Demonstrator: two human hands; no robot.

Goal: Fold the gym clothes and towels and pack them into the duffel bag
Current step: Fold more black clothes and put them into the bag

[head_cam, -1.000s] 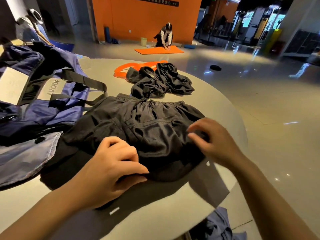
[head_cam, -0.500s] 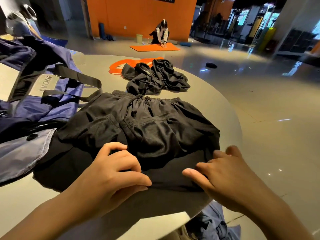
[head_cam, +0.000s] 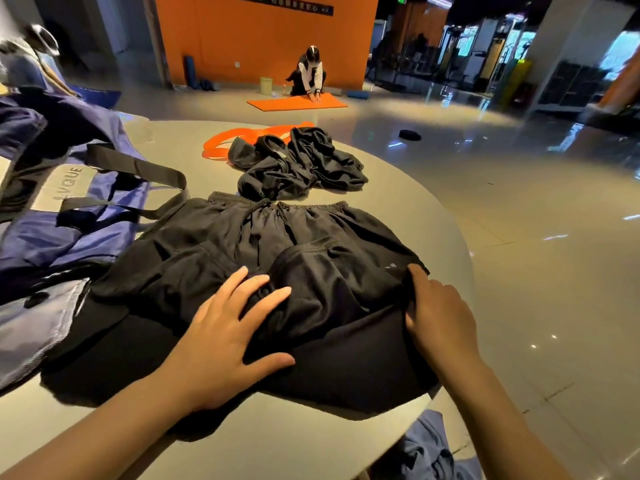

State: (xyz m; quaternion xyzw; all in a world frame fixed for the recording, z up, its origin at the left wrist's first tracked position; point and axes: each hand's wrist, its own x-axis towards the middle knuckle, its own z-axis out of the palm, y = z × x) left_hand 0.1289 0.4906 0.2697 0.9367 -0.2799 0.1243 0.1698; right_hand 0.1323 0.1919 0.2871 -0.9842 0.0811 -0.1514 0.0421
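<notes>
**gymrat_22:** Big dim gym hall with a shiny floor (head_cam: pixel 519 209), orange wall (head_cam: pixel 263 39) at the far end, and someone kneeling (head_cam: pixel 310 72) on an orange mat (head_cam: pixel 296 102) back there. Up close, a round grey tabletop (head_cam: pixel 408 188) carries everything.

**foldnpack:** Where's the bag?

**gymrat_22:** Blue duffel bag (head_cam: pixel 69 209) fills the left side, black straps flopped toward the middle, one lying over the left edge of the black shorts (head_cam: pixel 277 244). The shorts are spread in the centre, waistband and drawstring on the far side, hem toward the near edge. Another black garment (head_cam: pixel 298 164) sits crumpled just beyond them, with an orange band (head_cam: pixel 225 143) poking out behind it.

**foldnpack:** And the hands?

**gymrat_22:** Left hand (head_cam: pixel 225 334) lies flat on the near middle of the shorts, fingers (head_cam: pixel 273 295) spread and straight, pressing the cloth down. Right hand (head_cam: pixel 440 317) is at the near right corner, thumb and fingers pinching the fabric edge. Some blue cloth (head_cam: pixel 429 448) hangs below the tabletop's near rim.
</notes>
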